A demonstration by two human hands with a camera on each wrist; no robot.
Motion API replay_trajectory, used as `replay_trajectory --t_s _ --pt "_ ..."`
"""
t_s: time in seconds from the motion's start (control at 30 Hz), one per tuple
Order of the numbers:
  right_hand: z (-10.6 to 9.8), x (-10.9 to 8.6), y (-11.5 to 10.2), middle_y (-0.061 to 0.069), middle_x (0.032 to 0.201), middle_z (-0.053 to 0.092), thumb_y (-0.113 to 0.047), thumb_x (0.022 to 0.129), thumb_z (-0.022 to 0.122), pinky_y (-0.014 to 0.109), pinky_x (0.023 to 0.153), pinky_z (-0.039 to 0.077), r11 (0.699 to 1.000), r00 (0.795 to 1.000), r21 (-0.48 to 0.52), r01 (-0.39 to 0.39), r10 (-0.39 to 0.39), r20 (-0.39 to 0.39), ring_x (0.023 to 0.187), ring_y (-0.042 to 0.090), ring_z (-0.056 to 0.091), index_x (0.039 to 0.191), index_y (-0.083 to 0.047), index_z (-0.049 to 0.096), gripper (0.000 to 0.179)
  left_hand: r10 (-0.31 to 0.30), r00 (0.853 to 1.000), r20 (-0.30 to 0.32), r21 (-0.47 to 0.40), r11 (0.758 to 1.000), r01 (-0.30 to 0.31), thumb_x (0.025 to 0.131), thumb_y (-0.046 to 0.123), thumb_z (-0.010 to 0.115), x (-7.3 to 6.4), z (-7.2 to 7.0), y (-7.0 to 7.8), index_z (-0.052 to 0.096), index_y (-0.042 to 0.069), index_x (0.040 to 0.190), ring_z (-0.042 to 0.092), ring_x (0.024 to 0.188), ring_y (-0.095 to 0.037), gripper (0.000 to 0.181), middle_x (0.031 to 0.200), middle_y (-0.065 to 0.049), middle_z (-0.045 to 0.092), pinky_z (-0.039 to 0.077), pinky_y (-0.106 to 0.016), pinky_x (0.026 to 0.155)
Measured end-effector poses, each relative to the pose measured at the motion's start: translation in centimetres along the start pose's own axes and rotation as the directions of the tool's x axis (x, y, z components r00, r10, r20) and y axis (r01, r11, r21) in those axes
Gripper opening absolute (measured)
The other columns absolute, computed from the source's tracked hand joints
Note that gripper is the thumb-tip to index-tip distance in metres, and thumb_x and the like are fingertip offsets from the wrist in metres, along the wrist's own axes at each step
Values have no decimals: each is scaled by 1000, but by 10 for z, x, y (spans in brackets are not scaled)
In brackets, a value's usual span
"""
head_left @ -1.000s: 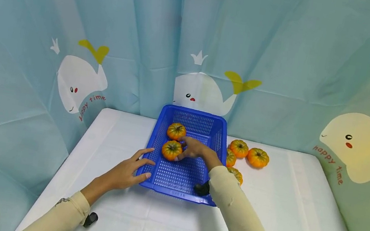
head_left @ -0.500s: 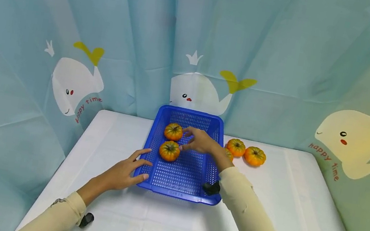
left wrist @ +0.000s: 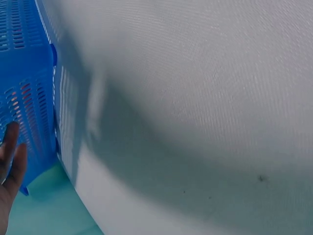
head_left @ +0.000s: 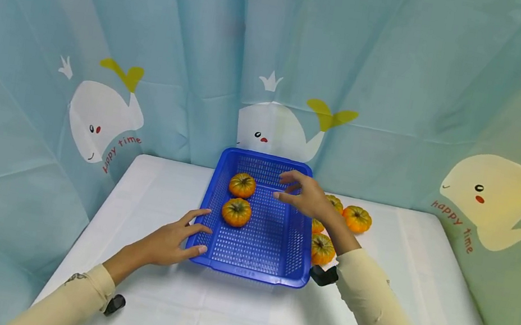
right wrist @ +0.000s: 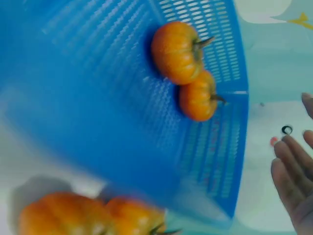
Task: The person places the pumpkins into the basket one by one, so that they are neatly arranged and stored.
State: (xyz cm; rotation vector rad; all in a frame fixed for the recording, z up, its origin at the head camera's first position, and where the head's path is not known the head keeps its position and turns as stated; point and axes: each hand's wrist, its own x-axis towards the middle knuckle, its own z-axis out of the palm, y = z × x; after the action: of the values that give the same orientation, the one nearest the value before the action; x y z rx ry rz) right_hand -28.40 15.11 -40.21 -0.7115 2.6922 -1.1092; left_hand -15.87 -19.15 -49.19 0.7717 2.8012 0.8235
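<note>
Two small pumpkins are sitting in the blue basket at the centre of the head view, lining up along its left side, probably so the remaining floor stays usable. Over the basket's upper right, the right hand is hovering with bent fingers and thumb apart, pinching nothing. At the left rim, the left hand is resting with loosely spread fingers, seemingly steadying the basket; whether every fingertip is touching, I can't tell. Four more pumpkins are lying on the table right of the basket, presumably for easy reach; the right arm and basket wall are partly hiding some. A whale-print curtain is hanging behind. The left wrist view is cutting off most of that hand, while the right one is blurring the near basket wall and cropping two outside pumpkins at lower left.
</note>
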Motion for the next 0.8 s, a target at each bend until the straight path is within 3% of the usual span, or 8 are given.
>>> replay_trajectory --t_s 0.27,0.6,0.8 --pt "-4 -25 32 18 125 67 -27 93 73 45 84 60 999 994 4 -45 45 -97 104 32 69 132 -5 59 47 10 999 41 -4 1000 -10 99 56 53 -1 -4 0 60 19 138 56 130 -38 54 166 -2 19 50 -57 101" --pt "-6 -55 61 19 125 65 -29 93 74 46 82 61 999 988 8 -34 34 -147 103 34 68 130 0 59 50 27 996 86 -18 1000 -25 99 55 54 -1 -12 -3 60 20 137 55 129 -39 51 166 -3 19 49 -59 101" --pt "-10 -72 74 23 126 63 -29 90 77 49 85 59 997 986 56 -56 64 -154 106 40 67 129 2 59 53 32 994 102 -42 999 -28 98 55 56 2 -14 -4 60 20 137 61 118 -33 53 166 -4 19 54 -52 94"
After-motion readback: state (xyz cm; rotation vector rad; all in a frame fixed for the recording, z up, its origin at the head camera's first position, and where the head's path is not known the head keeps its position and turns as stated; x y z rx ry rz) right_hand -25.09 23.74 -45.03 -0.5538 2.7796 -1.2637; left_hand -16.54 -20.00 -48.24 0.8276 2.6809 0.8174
